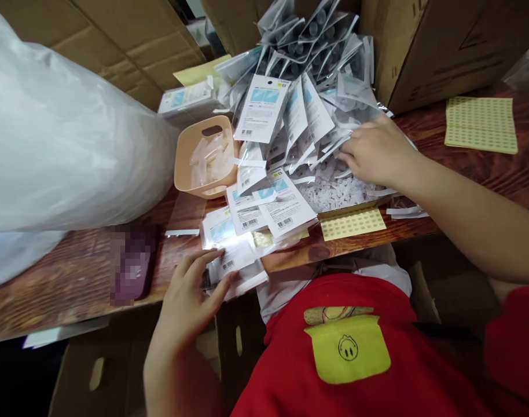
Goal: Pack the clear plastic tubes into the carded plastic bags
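My left hand [190, 298] lies at the table's front edge, fingers spread and resting on a stack of printed white cards [236, 255]. Over to the right, my right hand [377, 152] reaches into a heap of clear plastic bags [342, 121], its fingers curled together; what is between the fingertips is hidden. Small white pieces [345, 194] lie heaped just below that hand. Between the hands, several bagged cards [286, 202] with blue pictures and barcodes overlap loosely. More filled bags [305, 43] with dark contents are piled behind.
A peach plastic basket [182, 168] holds clear little packets. Yellow sticker sheets [481, 124] lie at the right, another [353, 225] near the front edge. A big white plastic-wrapped roll [73, 139] fills the left, beside a purple object [138, 266]. Cardboard boxes [447, 52] stand behind.
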Motion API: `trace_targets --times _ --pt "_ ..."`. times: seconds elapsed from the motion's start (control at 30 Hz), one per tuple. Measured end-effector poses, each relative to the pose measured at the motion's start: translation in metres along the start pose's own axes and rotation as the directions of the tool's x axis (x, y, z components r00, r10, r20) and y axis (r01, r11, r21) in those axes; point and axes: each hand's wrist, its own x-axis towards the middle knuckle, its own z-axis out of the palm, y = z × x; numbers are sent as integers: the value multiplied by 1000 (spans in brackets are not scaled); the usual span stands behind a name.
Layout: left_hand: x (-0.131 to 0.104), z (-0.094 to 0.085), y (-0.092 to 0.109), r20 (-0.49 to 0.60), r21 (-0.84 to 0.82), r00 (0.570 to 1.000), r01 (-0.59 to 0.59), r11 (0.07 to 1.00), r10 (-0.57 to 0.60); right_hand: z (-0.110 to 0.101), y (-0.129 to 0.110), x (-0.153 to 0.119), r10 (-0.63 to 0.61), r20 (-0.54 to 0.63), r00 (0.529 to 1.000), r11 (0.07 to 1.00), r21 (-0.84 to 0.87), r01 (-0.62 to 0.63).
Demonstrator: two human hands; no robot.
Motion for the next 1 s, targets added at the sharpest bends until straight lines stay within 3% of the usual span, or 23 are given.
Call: trace_targets --times 0.17,0.27,0.4,0.47,0.6,0.67,0.73,0.83,0.93,1.0 --pt "-1 -3 2 -1 61 1000 -26 998 26 -8 -31 -2 -171 195 966 976 -103 193" --pt "1 -5 7 24 136 999 19 991 -23 1 -36 3 -190 193 963 969 -121 215" --pt "4 -9 14 46 222 997 51 974 -63 13 -23 8 -212 162 964 968 -98 229" --pt "4 -11 16 59 228 997 44 973 -59 13 -14 3 -249 107 963 967 -27 253" --pt "1 -12 15 65 187 996 51 981 -64 1 -12 -25 -311 -159 937 915 218 340" --pt "-1 -10 13 39 156 997 56 986 -63 -9 -21 -44 -204 -304 931 877 366 311" --pt "-2 -7 11 8 123 998 57 991 -58 -16 -34 -63 48 -393 918 769 601 217" --pt "-3 -2 9 -26 104 998 63 993 -60 -18 -51 -83 430 -311 848 439 892 105" --pt "-1 -1 11 -22 137 996 86 987 -84 -8 -58 -92 610 -221 761 169 975 147" --pt "0 -3 15 -1 170 994 111 979 -112 1 -60 -94 682 -206 702 66 973 221"
